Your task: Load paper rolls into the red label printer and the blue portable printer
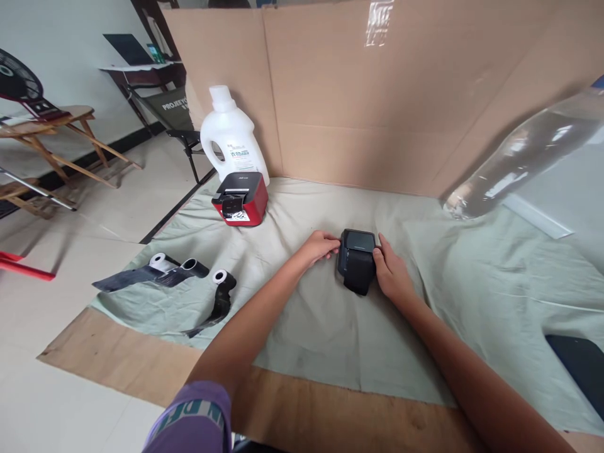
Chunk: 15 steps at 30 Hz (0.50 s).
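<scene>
A small black printer (360, 241) sits on the pale green cloth in front of me, a strip of black paper (359, 272) hanging over its front. At its left side, my left hand (321, 247) is closed, fingertips pressed to the edge. My right hand (391, 272) grips the opposite side, thumb near the front and fingers along the far side. What lies under the fingertips is hidden. Farther back on the left stands a red and black printer (252, 204), also with a black strip curling out of its front.
Several partly unrolled black paper rolls (223, 296) lie at left. A white detergent bottle (232, 135) stands behind the red printer, against a cardboard panel (353, 94). At right are a clear plastic bottle (523, 151) and a dark phone-like slab (580, 365). A wooden board edge (330, 402) runs along the front.
</scene>
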Motion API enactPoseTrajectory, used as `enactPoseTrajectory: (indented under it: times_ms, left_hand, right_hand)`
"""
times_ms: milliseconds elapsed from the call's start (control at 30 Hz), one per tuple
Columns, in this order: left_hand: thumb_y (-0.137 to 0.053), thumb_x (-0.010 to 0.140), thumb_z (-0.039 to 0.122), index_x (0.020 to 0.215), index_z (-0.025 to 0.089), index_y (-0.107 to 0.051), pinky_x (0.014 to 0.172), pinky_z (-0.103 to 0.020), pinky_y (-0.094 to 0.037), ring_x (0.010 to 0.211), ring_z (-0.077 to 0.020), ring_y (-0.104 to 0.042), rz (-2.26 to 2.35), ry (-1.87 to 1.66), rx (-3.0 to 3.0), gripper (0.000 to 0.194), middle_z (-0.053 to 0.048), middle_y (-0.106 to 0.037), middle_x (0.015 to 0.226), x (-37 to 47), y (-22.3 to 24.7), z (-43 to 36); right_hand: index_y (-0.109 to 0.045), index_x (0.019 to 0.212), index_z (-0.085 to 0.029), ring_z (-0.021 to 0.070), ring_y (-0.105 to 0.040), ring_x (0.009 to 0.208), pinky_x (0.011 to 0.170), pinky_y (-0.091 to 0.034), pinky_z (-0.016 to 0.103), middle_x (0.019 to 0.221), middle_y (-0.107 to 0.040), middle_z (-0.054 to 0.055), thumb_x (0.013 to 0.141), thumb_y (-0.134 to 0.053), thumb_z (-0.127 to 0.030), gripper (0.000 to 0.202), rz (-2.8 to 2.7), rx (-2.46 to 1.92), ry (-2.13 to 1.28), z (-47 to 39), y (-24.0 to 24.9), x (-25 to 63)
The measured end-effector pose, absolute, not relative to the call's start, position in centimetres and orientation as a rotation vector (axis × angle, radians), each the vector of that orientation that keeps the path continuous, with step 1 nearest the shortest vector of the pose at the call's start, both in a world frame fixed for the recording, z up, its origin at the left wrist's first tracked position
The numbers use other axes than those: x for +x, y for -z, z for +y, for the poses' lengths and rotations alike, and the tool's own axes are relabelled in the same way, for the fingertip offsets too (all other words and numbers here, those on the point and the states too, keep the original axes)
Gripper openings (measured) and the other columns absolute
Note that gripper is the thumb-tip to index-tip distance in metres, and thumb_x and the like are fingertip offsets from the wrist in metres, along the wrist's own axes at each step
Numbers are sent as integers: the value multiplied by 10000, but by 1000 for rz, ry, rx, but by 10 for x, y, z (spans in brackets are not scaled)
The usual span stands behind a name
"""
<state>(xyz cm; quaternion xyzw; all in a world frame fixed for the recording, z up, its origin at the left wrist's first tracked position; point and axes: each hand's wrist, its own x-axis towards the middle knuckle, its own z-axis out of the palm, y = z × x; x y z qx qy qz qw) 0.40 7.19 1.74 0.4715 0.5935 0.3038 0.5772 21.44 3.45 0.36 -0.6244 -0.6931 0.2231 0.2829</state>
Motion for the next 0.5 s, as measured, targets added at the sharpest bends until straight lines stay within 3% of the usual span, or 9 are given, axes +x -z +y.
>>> enactPoseTrajectory:
  times_ms: [167, 267, 367, 433, 500]
  left_hand:
    - [-621, 833, 193, 1000, 99, -671, 445, -192, -345, 418, -46, -422, 1405, -749, 1113, 199, -5, -635, 666, 7, -14, 69]
    - [-572, 874, 233, 1123, 118, -676, 546, -218, -444, 494, -83, -526, 1413, -824, 1194, 293, -33, -687, 738, 10, -5, 64]
    - [-506, 924, 320, 1209, 167, -678, 796, -272, -519, 818, -162, -678, 1465, -966, 1387, 366, -78, -747, 982, 15, 2, 55]
    - [-451, 957, 363, 1228, 200, -682, 942, -304, -494, 1035, -204, -668, 1530, -1008, 1514, 392, -75, -732, 1142, 19, 1, 47]
    - [-394, 984, 383, 1254, 235, -672, 998, -325, -472, 1119, -222, -647, 1602, -980, 1602, 415, -56, -720, 1196, 22, -4, 40]
  right_hand:
    - [-525, 1400, -172, 305, -614, 1179, 1021, -457, 479, 1278, -660, 140, 987, -281, -483, 572, -1812, -1627, -557, 33, 0, 215]
    - [-630, 1266, -171, 276, -629, 1153, 1034, -458, 461, 1233, -685, 130, 985, -311, -458, 513, -1741, -1540, -510, 30, 3, 215]
    - [-648, 1253, -177, 243, -571, 1259, 1110, -405, 442, 1356, -620, 111, 987, -329, -447, 495, -1727, -1412, -465, 32, 3, 217]
    - [-631, 1293, -178, 233, -535, 1309, 1137, -382, 431, 1417, -575, 105, 990, -332, -453, 507, -1749, -1360, -470, 39, 2, 218]
    - [-589, 1357, -171, 239, -511, 1338, 1145, -374, 431, 1446, -550, 112, 993, -326, -458, 533, -1789, -1355, -478, 50, 1, 220]
